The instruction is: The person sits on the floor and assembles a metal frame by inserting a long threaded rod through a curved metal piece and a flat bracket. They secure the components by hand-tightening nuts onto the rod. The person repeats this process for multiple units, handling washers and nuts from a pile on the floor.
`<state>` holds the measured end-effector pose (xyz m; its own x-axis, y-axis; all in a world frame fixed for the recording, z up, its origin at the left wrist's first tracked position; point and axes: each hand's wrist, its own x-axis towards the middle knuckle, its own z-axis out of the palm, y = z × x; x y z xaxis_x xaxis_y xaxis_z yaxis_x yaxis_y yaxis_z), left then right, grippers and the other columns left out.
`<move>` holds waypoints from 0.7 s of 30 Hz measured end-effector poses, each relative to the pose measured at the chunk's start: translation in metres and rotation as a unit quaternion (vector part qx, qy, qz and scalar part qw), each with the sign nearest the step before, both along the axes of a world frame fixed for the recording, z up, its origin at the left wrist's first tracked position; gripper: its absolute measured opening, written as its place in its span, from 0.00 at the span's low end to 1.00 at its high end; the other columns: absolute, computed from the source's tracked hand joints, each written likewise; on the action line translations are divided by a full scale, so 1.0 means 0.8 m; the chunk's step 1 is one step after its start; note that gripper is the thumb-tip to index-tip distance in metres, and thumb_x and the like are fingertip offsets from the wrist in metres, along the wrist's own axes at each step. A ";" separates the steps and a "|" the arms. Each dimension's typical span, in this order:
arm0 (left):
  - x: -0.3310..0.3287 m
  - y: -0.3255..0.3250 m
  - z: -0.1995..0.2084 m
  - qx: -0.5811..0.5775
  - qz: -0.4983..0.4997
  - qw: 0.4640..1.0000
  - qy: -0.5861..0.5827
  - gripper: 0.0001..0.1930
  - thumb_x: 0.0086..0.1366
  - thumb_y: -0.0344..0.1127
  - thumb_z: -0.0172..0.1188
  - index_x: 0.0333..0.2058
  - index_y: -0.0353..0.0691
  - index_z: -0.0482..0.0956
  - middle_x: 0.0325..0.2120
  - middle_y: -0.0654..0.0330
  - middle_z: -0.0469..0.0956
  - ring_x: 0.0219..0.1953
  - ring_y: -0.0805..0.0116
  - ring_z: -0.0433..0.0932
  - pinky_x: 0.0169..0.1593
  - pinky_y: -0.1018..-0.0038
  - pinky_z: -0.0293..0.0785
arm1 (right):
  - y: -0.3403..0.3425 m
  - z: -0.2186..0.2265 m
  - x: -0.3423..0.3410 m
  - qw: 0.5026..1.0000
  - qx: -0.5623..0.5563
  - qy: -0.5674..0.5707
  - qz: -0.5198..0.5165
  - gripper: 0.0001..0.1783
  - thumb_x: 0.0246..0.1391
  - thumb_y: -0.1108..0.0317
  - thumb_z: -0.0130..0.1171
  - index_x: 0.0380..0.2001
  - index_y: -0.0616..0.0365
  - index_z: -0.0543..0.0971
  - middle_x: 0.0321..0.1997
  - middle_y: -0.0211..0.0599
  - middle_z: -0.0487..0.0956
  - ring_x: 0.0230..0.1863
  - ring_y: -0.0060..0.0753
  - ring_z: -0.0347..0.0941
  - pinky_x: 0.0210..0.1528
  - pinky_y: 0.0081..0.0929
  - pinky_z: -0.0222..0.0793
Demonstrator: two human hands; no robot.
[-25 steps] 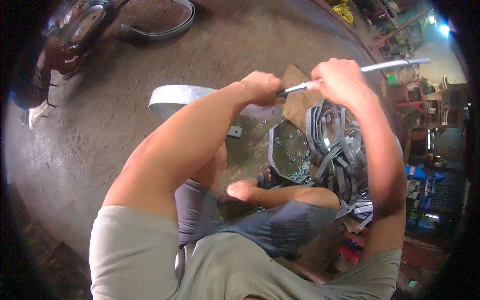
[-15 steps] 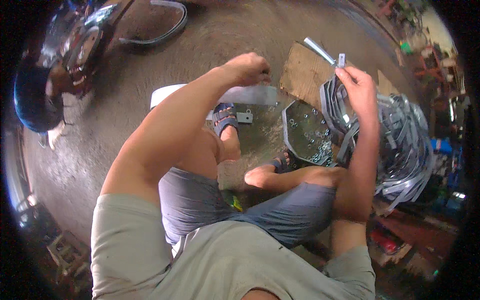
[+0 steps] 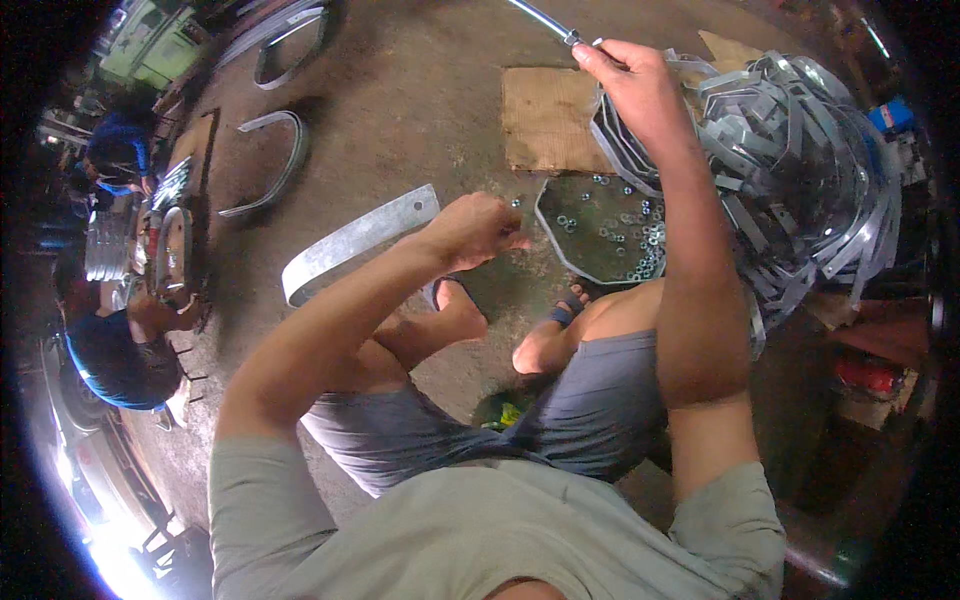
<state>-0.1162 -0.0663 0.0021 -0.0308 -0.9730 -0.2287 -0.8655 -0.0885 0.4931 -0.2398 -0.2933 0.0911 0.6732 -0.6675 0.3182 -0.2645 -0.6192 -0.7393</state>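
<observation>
Metal rod (image 3: 542,19), far end cropped

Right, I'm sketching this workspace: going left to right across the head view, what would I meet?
Lower co-worker in blue → curved strip → holed strip → left hand → rod → right hand → strip pile.
</observation>
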 end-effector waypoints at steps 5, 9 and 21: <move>0.032 0.019 0.049 -0.150 0.048 0.961 -0.226 0.29 0.59 0.59 0.64 0.52 0.47 0.76 0.50 0.56 0.76 0.55 0.55 0.74 0.56 0.56 0.67 | 0.007 0.006 -0.001 0.996 0.082 -0.037 0.001 0.27 0.60 0.43 0.59 0.29 0.61 0.80 0.17 0.36 0.70 0.21 0.27 0.62 0.27 0.32 0.60; 0.078 0.078 0.074 0.041 0.047 0.956 -0.288 0.50 0.49 0.62 0.70 0.68 0.52 0.59 0.59 0.51 0.69 0.57 0.48 0.71 0.58 0.51 0.65 | 0.014 0.017 0.000 0.991 0.116 -0.061 0.002 0.27 0.60 0.43 0.58 0.28 0.60 0.80 0.17 0.35 0.71 0.21 0.25 0.63 0.27 0.31 0.60; 0.119 0.120 0.039 0.154 0.202 0.941 -0.226 0.27 0.50 0.34 0.62 0.50 0.40 0.67 0.34 0.43 0.82 0.40 0.41 0.81 0.42 0.50 0.76 | 0.054 0.042 0.026 0.908 0.312 -0.264 0.096 0.21 0.63 0.49 0.57 0.29 0.57 0.81 0.18 0.21 0.67 0.21 0.17 0.59 0.24 0.24 0.54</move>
